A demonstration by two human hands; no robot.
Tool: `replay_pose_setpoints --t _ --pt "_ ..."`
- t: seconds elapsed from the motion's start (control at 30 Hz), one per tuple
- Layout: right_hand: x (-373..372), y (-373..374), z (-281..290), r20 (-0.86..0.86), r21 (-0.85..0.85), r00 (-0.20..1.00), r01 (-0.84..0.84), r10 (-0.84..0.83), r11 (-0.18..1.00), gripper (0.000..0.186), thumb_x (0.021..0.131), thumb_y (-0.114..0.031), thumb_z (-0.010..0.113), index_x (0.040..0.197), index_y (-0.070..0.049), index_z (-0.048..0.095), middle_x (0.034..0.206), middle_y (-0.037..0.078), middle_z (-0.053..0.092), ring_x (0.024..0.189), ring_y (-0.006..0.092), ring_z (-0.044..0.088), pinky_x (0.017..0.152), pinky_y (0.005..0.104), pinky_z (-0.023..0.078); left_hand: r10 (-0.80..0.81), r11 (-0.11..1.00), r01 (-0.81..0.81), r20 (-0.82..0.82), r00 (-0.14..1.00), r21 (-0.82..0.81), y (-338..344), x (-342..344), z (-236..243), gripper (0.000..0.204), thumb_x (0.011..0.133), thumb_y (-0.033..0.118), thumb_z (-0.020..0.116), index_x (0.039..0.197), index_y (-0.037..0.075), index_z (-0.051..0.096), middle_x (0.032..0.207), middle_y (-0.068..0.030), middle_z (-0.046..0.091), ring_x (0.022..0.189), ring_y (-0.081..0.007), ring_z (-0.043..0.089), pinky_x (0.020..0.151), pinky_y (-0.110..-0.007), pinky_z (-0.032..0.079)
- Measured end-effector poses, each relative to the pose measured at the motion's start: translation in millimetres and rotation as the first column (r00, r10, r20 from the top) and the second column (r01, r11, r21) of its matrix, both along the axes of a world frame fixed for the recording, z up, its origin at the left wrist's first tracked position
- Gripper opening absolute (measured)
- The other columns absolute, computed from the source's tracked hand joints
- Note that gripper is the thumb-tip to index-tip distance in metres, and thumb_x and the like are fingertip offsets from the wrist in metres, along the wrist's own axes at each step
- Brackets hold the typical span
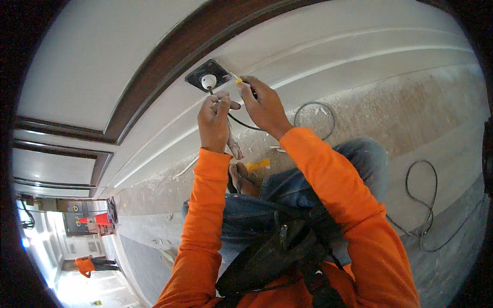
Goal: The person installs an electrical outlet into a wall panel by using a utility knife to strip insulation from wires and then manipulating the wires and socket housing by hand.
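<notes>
A black square wall plate (193, 78) is set in the pale wall panel below a dark wood moulding. A round white plug (209, 81) sits at its middle, with a dark cable (242, 123) coming out of it. My left hand (214, 119) is closed, its fingers pinching the cable just below the plug. My right hand (263, 104) grips a screwdriver (238, 80) with a yellow handle. The screwdriver's thin tip points up at the plate's right edge; whether it touches cannot be told. Below my left hand is a dusty flat strip (234, 146).
The cable loops over the dusty floor (375, 110) beside the wall. Another cable (423, 218) lies coiled at the right. A yellow piece (258, 165) lies by my foot. A black bag (272, 256) rests on my lap. Far left are an orange cone (102, 219) and another person (88, 266).
</notes>
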State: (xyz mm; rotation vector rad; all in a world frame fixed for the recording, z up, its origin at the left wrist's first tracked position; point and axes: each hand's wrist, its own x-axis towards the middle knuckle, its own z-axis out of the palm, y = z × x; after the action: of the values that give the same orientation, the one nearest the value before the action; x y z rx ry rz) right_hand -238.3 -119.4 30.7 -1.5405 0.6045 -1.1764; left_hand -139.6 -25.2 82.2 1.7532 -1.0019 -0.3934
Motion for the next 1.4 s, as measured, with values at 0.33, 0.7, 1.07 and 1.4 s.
replay_pose_setpoints --t 0.33,0.7,1.07,1.4 --pt "8 11 -5 -0.046 0.020 0.999 0.022 -0.021 1.000 0.039 0.097 -0.033 0.051 0.112 0.001 0.064 0.100 0.026 0.067 0.093 0.0429 0.063 0.085 0.0487 0.049 0.007 1.000 -0.006 0.045 0.999 -0.029 1 3 -14 0.024 0.098 0.017 0.058 0.110 -0.003 0.062 0.089 -0.0092 0.071 0.082 -0.0119 0.063 0.074 -0.025 0.046" --pt "1 4 -10 -0.108 -0.007 0.994 0.035 -0.035 0.999 0.038 0.099 -0.034 0.054 0.109 0.002 0.064 0.083 0.021 0.068 0.074 0.0307 0.067 0.069 0.0386 0.051 0.052 0.999 -0.052 -0.038 0.998 -0.012 7 3 -7 0.024 0.098 0.019 0.057 0.109 -0.002 0.063 0.087 -0.0079 0.070 0.074 -0.0089 0.057 0.068 -0.023 0.043" --pt "-21 -105 33 -0.328 -0.718 0.919 -0.094 -0.217 0.690 0.035 0.095 -0.041 0.057 0.110 -0.010 0.064 0.088 0.016 0.070 0.077 0.0381 0.068 0.069 0.0493 0.054 0.052 0.998 -0.051 0.022 0.998 -0.045 39 26 -19 0.025 0.098 0.022 0.057 0.104 -0.001 0.065 0.083 -0.0080 0.071 0.072 -0.0107 0.058 0.070 -0.025 0.044" --pt "-23 -104 49 -0.431 -0.816 0.813 -0.166 -0.391 0.554 0.034 0.094 -0.043 0.057 0.109 -0.014 0.065 0.080 0.013 0.070 0.072 0.0341 0.069 0.064 0.0478 0.055 0.096 0.993 -0.093 -0.044 0.994 0.071 66 32 -64 0.024 0.099 0.021 0.057 0.104 -0.001 0.064 0.081 -0.0070 0.070 0.078 -0.0120 0.064 0.078 -0.026 0.047"
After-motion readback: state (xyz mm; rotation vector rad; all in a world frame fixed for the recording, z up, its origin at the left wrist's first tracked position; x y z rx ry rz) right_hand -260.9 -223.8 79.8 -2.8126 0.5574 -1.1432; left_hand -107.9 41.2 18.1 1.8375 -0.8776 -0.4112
